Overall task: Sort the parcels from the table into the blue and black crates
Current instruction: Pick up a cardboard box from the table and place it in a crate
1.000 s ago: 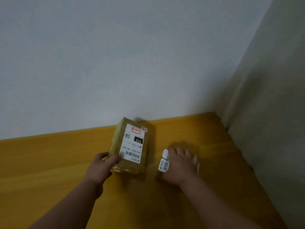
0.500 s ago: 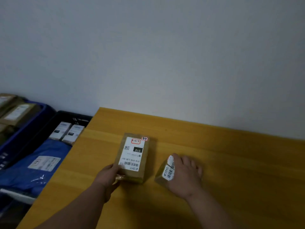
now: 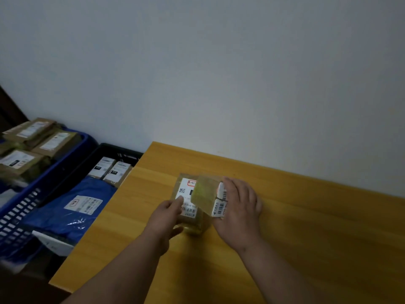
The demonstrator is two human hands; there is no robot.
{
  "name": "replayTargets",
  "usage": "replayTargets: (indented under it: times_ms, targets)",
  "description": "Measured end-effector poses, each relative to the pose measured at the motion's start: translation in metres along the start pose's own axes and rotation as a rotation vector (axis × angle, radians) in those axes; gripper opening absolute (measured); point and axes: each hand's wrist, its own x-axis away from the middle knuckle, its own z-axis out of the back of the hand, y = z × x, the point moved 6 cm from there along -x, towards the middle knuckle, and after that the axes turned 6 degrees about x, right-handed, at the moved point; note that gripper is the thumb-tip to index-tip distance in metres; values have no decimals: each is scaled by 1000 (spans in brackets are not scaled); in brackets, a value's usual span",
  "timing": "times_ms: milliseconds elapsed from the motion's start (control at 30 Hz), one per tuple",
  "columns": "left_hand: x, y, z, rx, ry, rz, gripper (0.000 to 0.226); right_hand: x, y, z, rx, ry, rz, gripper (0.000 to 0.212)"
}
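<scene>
Lifted since half a second ago, the small parcel [image 3: 206, 197] now sits tilted on top of the large flat parcel [image 3: 186, 198], where earlier it lay on the wooden table [image 3: 306, 227] just to that parcel's right. A person's right hand [image 3: 238, 207] grasps the small parcel from its right side, fingers wrapped over its labelled end. The left hand [image 3: 168, 216] holds the large parcel at its near left corner, thumb pressed on the white shipping label and fingers curled under the near edge. Both parcels remain on the table, near its left end, and both hands have shifted leftward with them as the view swings toward the crates.

Beside the table's left edge stands the black crate [image 3: 122, 153], holding a blue mailer bag [image 3: 72, 205] with a white label and two small boxed parcels [image 3: 109, 170] set side by side at its far end. Further left, touching it, the blue crate [image 3: 48, 181] carries several brown cardboard parcels [image 3: 32, 148] stacked above its rim. A plain pale wall [image 3: 219, 73] fills the background.
</scene>
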Motion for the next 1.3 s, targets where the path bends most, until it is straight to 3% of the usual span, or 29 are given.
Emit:
replayTargets:
  times_ms: [200, 333, 400, 433, 533, 600, 667, 800, 933, 1100, 1200, 1300]
  targets:
    - [22, 6, -22, 232, -212, 207, 65, 23, -40, 9, 3, 23, 355, 81]
    - [29, 0, -7, 359, -268, 310, 71, 29, -66, 15, -14, 0, 481, 71]
    - [31, 1, 2, 452, -301, 351, 62, 21, -71, 15, -61, 16, 354, 67]
    - [33, 5, 6, 502, -329, 362, 55, 15, -68, 14, -133, 18, 189, 69]
    - [30, 18, 28, 634, -410, 388, 50, 2, -57, 3, -525, 41, -409, 72]
    - [25, 28, 51, 673, -445, 409, 51, -2, -77, -12, -814, -3, -560, 63]
    - [20, 41, 77, 689, -489, 405, 53, -6, -108, -31, -971, -86, -614, 53]
    - [12, 59, 119, 687, -578, 399, 59, -12, -165, -64, -1110, -220, -640, 55]
    - [6, 64, 146, 681, -606, 443, 63, -13, -199, -77, -1207, -247, -614, 40]
    - [-3, 72, 164, 600, -605, 511, 59, -21, -213, -81, -1385, -277, -672, 46]
    - [-13, 70, 174, 497, -518, 528, 70, -23, -212, -91, -1483, -349, -705, 46]
    - [-26, 77, 187, 555, -359, 414, 83, -27, -218, -100, -1536, -407, -706, 52]
